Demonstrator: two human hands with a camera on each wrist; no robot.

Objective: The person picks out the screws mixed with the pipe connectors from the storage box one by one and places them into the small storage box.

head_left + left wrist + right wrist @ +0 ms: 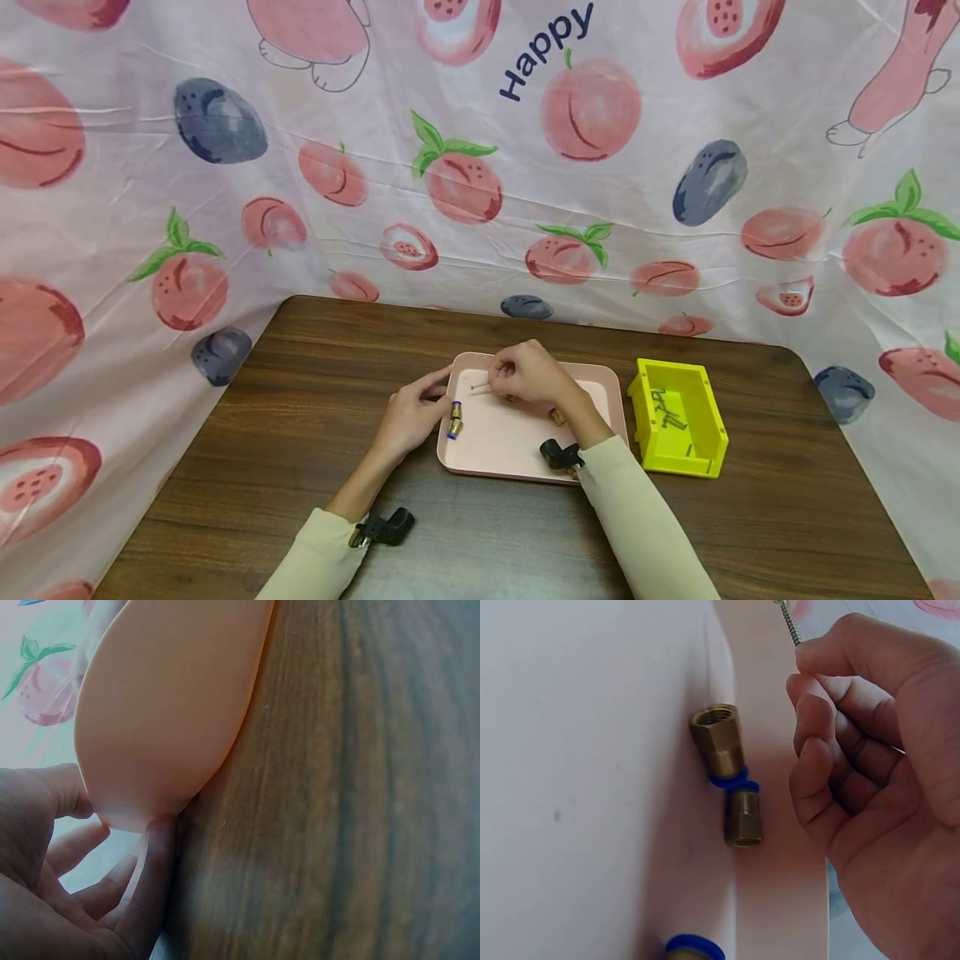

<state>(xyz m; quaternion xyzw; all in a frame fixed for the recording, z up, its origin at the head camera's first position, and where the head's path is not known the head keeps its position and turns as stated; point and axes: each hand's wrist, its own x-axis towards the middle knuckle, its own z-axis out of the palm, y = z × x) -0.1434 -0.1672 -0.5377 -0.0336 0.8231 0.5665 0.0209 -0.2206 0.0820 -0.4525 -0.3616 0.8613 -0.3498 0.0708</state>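
Over the pink tray (495, 454), my right hand (528, 372) pinches a thin metal screw (790, 624) between thumb and fingertips, its threaded shank sticking out. My left hand (411, 415) grips the tray's left edge, thumb at the rim and fingers against the outer wall in the left wrist view. Two brass fittings with blue collars lie just inside that edge, one hexagonal fitting (718, 742) touching a smaller fitting (743, 819) at the collars. Another brass fitting (557, 417) lies partly covered beneath my right wrist.
Right of the tray stands a yellow bin (678, 464) with several screws (670, 414) in it. Both sit on a dark wooden table (337, 350). A fruit-printed curtain (465, 275) hangs behind the table and along its sides.
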